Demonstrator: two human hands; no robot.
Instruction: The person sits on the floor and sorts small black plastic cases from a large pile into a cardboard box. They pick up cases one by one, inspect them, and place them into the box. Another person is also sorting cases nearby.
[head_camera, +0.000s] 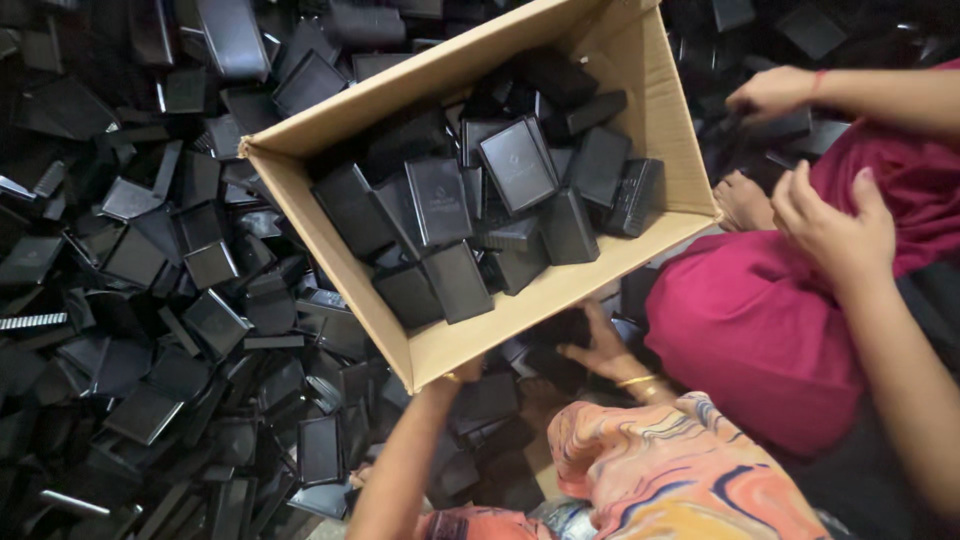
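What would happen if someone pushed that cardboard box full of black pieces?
Probably heavy to shove: the cardboard box is well filled with black plastic cases. It might wobble or tip, since it seems to sit tilted on a loose pile of cases. Its thin walls could bend a little.

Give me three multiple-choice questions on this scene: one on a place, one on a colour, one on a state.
1. Where is the right hand?
A. inside the cardboard box
B. on the black cases just outside the box
C. on a shelf

2. What colour is the co-worker's garment?
A. green
B. white
C. magenta

3. The box is:
A. taped shut
B. open, holding cases
C. open, bare

Answers:
1. B: the fingers lie beyond the near wall.
2. C: the cloth at right is deep pink.
3. B: the top is open with cases piled inside.
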